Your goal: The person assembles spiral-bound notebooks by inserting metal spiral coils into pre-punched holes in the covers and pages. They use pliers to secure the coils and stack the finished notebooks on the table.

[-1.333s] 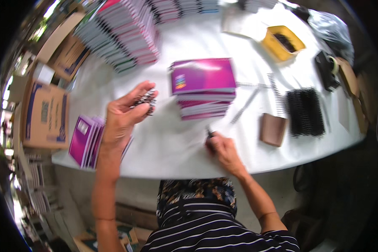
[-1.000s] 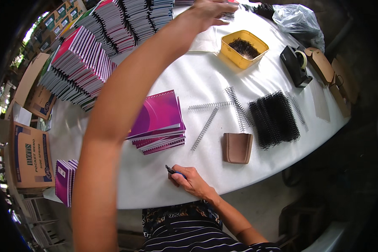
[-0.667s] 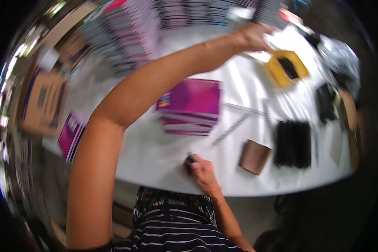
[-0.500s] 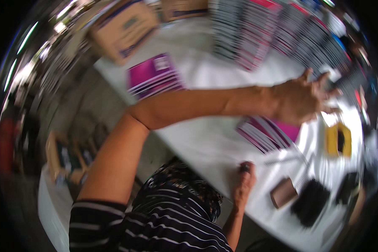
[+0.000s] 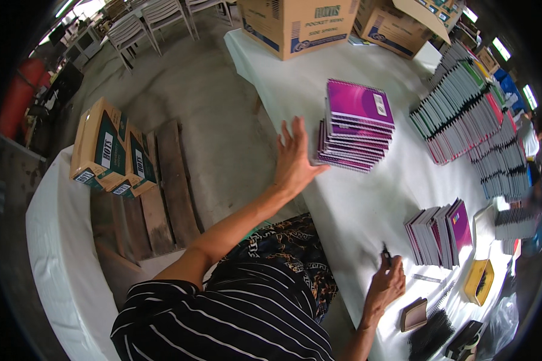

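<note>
A stack of purple spiral notebooks stands on the white-covered table. Beside its left side is my left hand, fingers spread and nothing in them; the thumb comes close to the bottom corner, and I cannot tell if it touches. My right hand, over the near part of the table, is closed round a small black tool whose tip points away from me; its exact kind is unclear. Another group of purple notebooks stands on edge to the right of that hand.
Tall rows of notebooks line the far right. Cartons sit at the back. Near the right lie a yellow container, a brown block-like piece, black wire coils and a tape dispenser. Boxes and a pallet are left.
My left arm, stretched across to the right before, has swung back left beside the notebook stack. My right hand still holds the black tool. The view has turned left.
</note>
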The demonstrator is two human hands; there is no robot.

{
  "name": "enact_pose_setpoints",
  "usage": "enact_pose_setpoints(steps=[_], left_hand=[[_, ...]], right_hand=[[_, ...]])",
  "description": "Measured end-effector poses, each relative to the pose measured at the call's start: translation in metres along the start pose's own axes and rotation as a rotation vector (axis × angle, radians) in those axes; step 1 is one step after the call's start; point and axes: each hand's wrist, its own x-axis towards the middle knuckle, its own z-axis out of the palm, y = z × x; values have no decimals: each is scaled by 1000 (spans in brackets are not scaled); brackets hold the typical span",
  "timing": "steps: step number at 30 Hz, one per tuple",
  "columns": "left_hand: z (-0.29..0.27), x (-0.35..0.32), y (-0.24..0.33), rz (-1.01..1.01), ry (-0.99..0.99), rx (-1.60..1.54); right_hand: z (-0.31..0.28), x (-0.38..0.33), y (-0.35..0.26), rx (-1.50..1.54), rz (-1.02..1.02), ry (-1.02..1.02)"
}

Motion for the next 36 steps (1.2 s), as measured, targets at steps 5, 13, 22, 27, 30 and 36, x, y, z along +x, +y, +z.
enact_pose_setpoints(steps=[5,13,22,27,30,36], left_hand=[[15,2,-17,-51,-62,3],[14,28,-45,-41,48,-55],[-24,66,-11,371,307,-95],[-28,121,42,759,188,122],[-15,142,41,809,70,248],[-6,142,38,669,-141,141]], right_hand=[[-1,24,-27,17,-175,-86],[16,-4,-1,74,-421,-233],[-77,118,-43,-246,-823,-68],[-105,223,-85,-400,-1107,221],[-101,250,-103,-450,-1267,242],[-75,274,-100,-647,-1416,287]])
